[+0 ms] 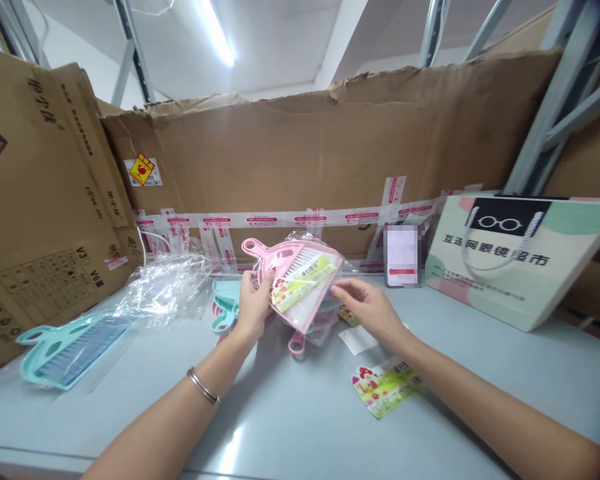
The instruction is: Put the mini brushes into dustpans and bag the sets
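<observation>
My left hand [257, 301] grips a pink dustpan [275, 253] by its left side, tilted up above the table. A white-bristled brush and a yellow-green printed card [307, 280] lie against the pan, and clear plastic wraps around it. At the pan's right edge, my right hand [363, 303] has thumb and forefinger pinched together; whether plastic is between them I cannot make out. Behind and below sit more dustpans, among them a turquoise one [225, 313], partly hidden. Loose printed cards [387, 387] lie under and beside my right forearm.
On the left lie a bagged turquoise dustpan with brush [75, 350] and crumpled clear bags [170, 287]. A phone [403, 257] leans at the back. A paper bag [520, 260] stands at right. Cardboard walls [290, 160] close off the table's back and left.
</observation>
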